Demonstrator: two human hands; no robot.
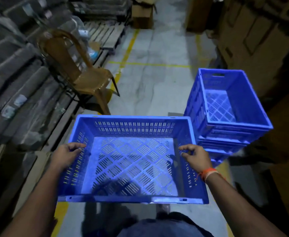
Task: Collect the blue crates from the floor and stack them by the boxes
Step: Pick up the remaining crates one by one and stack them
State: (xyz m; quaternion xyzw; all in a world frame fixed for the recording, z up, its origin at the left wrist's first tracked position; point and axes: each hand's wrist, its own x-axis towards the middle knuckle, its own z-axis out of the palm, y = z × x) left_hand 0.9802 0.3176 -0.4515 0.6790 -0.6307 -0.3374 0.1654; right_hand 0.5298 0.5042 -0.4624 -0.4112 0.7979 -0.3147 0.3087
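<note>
Both hands carry a shallow blue crate (133, 159) above the floor (157, 74), level and open side up. The left hand (66, 155) grips its left wall, the right hand (197, 158) its right wall, fingers hooked over the rims. Ahead to the right, a stack of blue crates (225, 108), apparently three, stands beside cardboard boxes (260, 40). A brown chair (82, 72) stands at left.
</note>
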